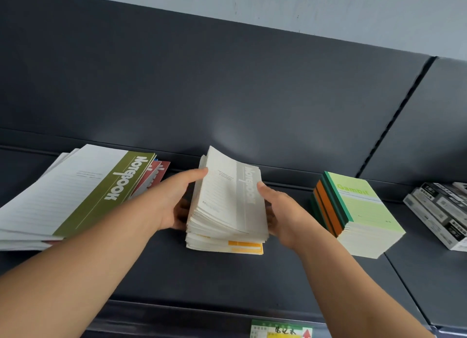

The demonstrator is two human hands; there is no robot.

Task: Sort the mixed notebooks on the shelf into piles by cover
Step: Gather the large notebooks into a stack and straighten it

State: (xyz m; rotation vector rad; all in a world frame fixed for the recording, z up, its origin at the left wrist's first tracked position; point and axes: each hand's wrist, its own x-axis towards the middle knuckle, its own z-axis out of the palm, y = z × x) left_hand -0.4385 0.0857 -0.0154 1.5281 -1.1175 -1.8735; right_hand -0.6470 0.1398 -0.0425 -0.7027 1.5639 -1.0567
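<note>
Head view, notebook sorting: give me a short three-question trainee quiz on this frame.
1. True or false: both hands hold the middle pile of small notebooks with a grey-banded white cover on top.
2. Multiple choice: which colour band shows on the top cover of the large white notebooks at the left? A) red B) olive green C) orange
3. Short answer: what word is printed on the pale green cover topping the right-hand stack?

Key:
1. True: the left hand has its grip on the pile's left side, the right hand on its right.
2. B
3. Gambit
</note>
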